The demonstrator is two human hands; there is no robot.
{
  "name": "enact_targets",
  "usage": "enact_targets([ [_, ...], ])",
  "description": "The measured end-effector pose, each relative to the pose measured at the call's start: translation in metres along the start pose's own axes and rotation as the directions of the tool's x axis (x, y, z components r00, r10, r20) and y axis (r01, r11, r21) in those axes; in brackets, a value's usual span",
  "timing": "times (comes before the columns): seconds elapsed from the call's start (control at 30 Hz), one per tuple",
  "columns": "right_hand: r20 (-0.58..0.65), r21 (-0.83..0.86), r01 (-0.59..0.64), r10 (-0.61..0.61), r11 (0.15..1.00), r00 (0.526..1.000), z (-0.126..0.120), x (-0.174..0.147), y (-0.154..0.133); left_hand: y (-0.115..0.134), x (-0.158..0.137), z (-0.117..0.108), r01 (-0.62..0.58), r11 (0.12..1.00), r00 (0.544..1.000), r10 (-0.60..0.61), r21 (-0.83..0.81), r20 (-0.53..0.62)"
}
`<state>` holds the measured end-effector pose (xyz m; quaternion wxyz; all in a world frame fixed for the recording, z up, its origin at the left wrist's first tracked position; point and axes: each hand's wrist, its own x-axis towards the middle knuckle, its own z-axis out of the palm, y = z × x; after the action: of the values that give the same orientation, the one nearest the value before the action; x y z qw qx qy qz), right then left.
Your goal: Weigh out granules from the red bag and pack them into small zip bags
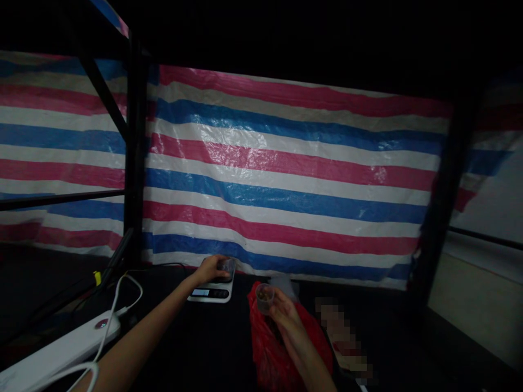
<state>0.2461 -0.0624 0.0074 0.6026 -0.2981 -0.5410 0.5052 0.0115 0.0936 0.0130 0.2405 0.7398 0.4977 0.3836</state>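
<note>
My left hand [211,269] reaches to a white digital kitchen scale [223,299] with a lit display. Its fingers curve round a clear plastic container [229,265] on the scale's platform; the container's contents are too dark to make out. My right hand [284,310] grips a small clear plastic cup [265,299], tilted toward me, with some small brownish pieces inside. Below and behind this hand lies a red plastic bag [263,348], its opening partly hidden by the hand and forearm.
A white power strip-like device [61,354] with white cables lies at the lower left. Clear plastic [286,286] sits behind the red bag. A striped tarp [286,190] hangs behind the dark table, between black metal posts [134,163]. A blurred-out patch [341,332] lies right of the bag.
</note>
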Motion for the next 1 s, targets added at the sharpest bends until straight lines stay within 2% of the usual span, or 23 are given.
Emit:
enact_targets([
  [0.13,-0.012,0.038,-0.016,0.017,0.999,1.000,-0.001,0.004,0.005,0.012,-0.019,0.007,-0.064,0.984,0.996,0.072,-0.165,0.043],
  [0.23,-0.017,0.067,-0.045,0.047,0.997,0.999,0.000,0.005,0.005,0.026,-0.045,0.011,-0.062,0.953,0.983,0.110,-0.297,0.147],
  [0.33,-0.031,0.072,-0.047,0.050,0.996,0.998,0.003,0.003,0.002,0.042,-0.072,0.014,-0.032,0.893,0.962,0.149,-0.448,0.230],
  [0.47,-0.048,0.060,-0.047,0.050,0.997,0.998,0.008,0.000,-0.005,0.055,-0.096,0.018,0.011,0.792,0.949,0.184,-0.610,0.257],
  [0.57,-0.045,0.075,-0.051,0.055,0.996,0.997,0.010,0.000,-0.005,0.059,-0.100,0.021,0.045,0.762,0.943,0.182,-0.646,0.279],
  [0.7,-0.049,0.042,-0.064,0.066,0.997,0.997,0.007,0.003,0.003,0.059,-0.101,0.022,0.009,0.770,0.925,0.235,-0.638,0.297],
  [0.87,-0.041,-0.132,0.012,-0.018,0.991,0.999,0.007,0.006,0.010,0.062,-0.109,0.026,0.101,0.791,0.897,0.189,-0.604,0.399],
  [1.0,0.004,-0.265,0.056,-0.057,0.963,0.998,0.011,0.004,0.008,0.060,-0.112,0.031,0.048,0.787,0.889,0.247,-0.615,0.386],
])
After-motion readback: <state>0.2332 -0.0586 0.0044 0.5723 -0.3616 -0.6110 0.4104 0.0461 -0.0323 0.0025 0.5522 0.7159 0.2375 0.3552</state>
